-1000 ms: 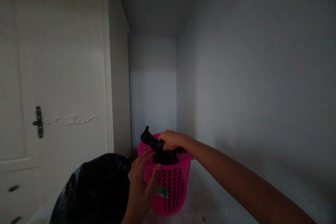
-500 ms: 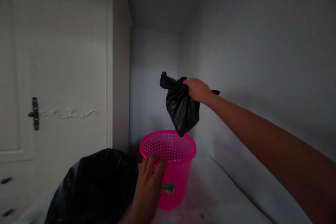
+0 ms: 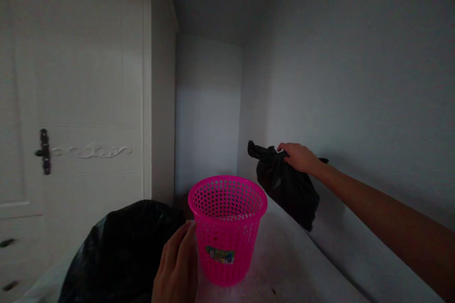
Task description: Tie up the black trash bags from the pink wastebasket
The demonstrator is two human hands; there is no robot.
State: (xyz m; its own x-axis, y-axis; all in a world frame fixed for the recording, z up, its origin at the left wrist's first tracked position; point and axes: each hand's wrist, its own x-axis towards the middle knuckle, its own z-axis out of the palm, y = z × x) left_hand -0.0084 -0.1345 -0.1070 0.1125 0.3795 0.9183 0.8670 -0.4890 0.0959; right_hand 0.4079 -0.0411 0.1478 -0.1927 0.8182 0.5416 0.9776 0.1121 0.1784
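Observation:
A knotted black trash bag (image 3: 287, 187) hangs to the right of the basket, bulging at the bottom. My right hand (image 3: 297, 157) is closed around its gathered neck, with a loose end sticking out to the left. The pink plastic basket (image 3: 227, 246) stands upright, its wall full of holes and a small label on the front. Beside its left wall is my left hand (image 3: 177, 262), fingers stretched out and holding nothing. I cannot tell whether the fingertips touch the basket. A larger black plastic bag (image 3: 121, 251) lies left of that hand.
The basket stands on a pale covered surface (image 3: 280, 255) with a small dark speck near the front. A white wardrobe (image 3: 95, 80) with a dark handle rises at the left. A plain wall (image 3: 337, 80) runs along the right side.
The trash bag and my right hand have moved right and down, from above the basket to beside it. My left hand has come off the basket's rim and moved left and down.

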